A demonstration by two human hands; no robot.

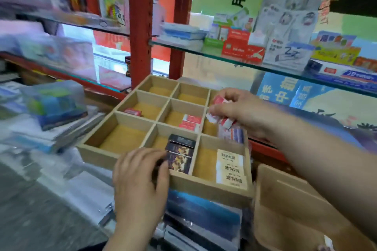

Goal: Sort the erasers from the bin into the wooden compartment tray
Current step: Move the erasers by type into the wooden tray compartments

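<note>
The right hand (pixel 240 108) hangs over the middle-right cell of the pale wooden nine-compartment tray (pixel 204 186), fingers curled round a clutch of small red-and-white sleeved erasers (pixel 218 101); the left hand (pixel 138 175) sits at the front-middle cell, fingertips against the dark picture-wrapped erasers (pixel 179 156), though blur hides whether it pinches or only nudges them; the tan bin (pixel 285 208) stands just beside the tray's front right corner; these blocks look light, rubbery and slick in their paper sleeves, so pinching each across its short sides seems safest.
</note>
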